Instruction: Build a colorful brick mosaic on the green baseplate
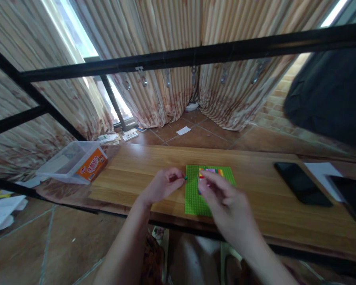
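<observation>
A bright green studded baseplate [192, 202] lies on the wooden table in front of me. Colourful toy bricks [220, 171], in yellow, red, purple and other colours, sit on its upper part, partly hidden by my fingers. My left hand [166, 184] is at the plate's left edge, thumb and forefinger pinched on a small dark green brick [185, 178]. Over the bricks hovers my right hand [225, 198], thumb and forefinger close together. A bit of red shows near its fingertips, but I cannot make out whether it is held. That hand is slightly blurred.
At the table's left end stands a clear plastic box [62, 174] with an orange label. Toward the right lie a black phone [302, 184], white paper [322, 174] and another dark device [351, 194]. A black metal bar [178, 58] with hooks crosses beyond the table, before curtains.
</observation>
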Demonstrator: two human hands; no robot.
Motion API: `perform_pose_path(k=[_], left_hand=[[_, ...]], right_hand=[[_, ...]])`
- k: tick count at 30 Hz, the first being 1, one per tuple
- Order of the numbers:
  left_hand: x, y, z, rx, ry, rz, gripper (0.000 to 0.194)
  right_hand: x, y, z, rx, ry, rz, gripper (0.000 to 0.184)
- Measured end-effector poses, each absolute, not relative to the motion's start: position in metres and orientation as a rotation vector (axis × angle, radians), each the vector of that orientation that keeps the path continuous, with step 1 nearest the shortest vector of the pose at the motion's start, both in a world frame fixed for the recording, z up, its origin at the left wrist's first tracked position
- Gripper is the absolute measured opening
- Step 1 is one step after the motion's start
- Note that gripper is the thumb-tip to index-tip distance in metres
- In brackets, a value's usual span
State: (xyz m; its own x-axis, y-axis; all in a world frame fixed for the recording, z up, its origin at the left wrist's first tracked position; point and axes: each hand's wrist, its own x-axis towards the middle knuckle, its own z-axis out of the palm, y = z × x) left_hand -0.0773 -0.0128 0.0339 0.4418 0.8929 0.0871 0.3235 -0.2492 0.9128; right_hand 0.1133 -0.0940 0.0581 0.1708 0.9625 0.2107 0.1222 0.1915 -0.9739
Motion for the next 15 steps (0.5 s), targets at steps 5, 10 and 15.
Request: perform_pose_path(k=[5,10,15], left_hand=[[-0.074,-0.021,0.045,1.497,0.875,0.874,0.026],[-0.083,-0.02,0.042,1.407,0.887,0.897,0.025],[-0.084,-0.02,0.034,1.338,0.926,0.926,0.024]], right_hand=[[0.092,-0.071,0.033,-1.218,-1.396,0.852,0.026],[0.083,-0.06,0.013,-1.084,-1.285,1.046,0.02],[0.071,-0.056,0.006,-1.071,-1.167,1.118,0.021]])
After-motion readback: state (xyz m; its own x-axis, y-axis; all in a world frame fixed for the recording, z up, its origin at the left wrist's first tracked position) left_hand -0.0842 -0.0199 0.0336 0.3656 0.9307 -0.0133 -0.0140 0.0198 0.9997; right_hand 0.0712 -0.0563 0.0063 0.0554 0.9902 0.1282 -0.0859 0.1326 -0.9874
